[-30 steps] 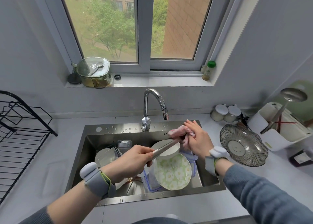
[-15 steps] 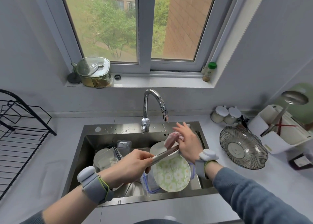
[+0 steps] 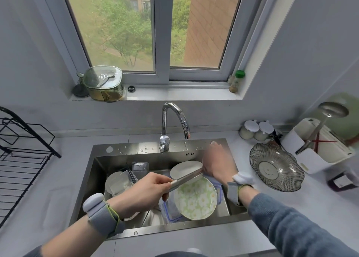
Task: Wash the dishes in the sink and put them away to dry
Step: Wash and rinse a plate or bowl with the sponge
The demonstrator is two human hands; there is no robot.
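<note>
Steel still fills your left hand (image 3: pixel 144 193): it stays clenched on the long brushed-metal utensil handle (image 3: pixel 185 178), held slanting above the stainless sink (image 3: pixel 101 162). Your right hand (image 3: pixel 218 164) has dropped from near the chrome tap (image 3: pixel 174 120) to the handle's far end, and the pink cloth it carried half a second ago no longer shows; blur hides whether those fingers grip anything. Washing looks barely begun: the green daisy-patterned plate (image 3: pixel 195 199) and plain white bowl (image 3: pixel 184 169) wait in the basin, with the black wire drying rack (image 3: pixel 21 159) standing far left.
</note>
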